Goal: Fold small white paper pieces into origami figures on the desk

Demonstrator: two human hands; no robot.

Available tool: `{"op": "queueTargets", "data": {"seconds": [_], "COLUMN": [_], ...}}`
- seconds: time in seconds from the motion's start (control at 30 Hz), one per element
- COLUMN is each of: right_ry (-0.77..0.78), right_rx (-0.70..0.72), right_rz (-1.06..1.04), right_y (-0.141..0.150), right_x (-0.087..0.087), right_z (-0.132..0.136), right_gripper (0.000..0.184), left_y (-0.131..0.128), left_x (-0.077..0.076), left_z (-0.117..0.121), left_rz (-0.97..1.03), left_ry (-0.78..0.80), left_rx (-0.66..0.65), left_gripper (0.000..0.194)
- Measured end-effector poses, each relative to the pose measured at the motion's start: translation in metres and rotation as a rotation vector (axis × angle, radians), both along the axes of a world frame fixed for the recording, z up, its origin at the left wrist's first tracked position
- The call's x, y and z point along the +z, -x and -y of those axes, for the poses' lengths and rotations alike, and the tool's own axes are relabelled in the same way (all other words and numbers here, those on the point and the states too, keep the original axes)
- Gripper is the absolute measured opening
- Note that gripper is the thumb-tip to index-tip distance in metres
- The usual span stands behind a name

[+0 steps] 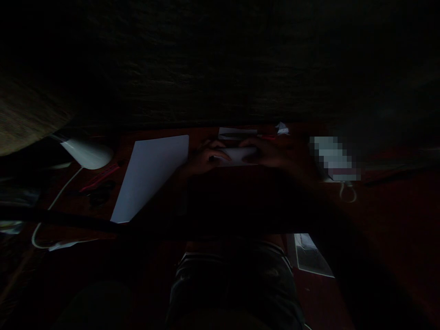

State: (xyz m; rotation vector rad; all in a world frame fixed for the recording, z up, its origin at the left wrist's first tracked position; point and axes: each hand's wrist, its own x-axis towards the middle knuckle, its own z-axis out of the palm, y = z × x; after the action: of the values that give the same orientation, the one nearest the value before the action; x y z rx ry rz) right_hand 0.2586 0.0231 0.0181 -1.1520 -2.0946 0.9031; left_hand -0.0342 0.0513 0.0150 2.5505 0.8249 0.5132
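Observation:
In the dim light, both my hands are at the middle of the table around a small piece of white paper [236,157]. My left hand [206,158] grips its left end, with the fingers curled and the thumb on top. From the other side my right hand [267,153] holds the right end, its fingers partly lost in shadow. A narrow white paper strip [237,131] lies just beyond the hands, with a dark slim object across it. Crumpled paper [282,129] sits farther right, past a thin red item [267,137].
A large white sheet [154,174] lies left of my hands. Farther left are a white lamp [90,154] with a pale cord [65,185], a red strip-like item [101,178] and a dark object. A pixelated item [335,158] stands at the right.

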Motion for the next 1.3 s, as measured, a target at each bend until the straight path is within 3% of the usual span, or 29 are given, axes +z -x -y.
{"op": "queueTargets", "data": {"seconds": [1.3], "right_ry": [0.047], "right_rx": [0.001], "right_rz": [0.001], "right_y": [0.0001], "right_x": [0.0041], "right_z": [0.0012], "right_gripper": [0.047], "left_y": [-0.0025], "left_x": [0.0009], "left_z": [0.0032], "left_rz": [-0.029], "left_ry": [-0.011], "left_rx": [0.021], "left_gripper": [0.039]}}
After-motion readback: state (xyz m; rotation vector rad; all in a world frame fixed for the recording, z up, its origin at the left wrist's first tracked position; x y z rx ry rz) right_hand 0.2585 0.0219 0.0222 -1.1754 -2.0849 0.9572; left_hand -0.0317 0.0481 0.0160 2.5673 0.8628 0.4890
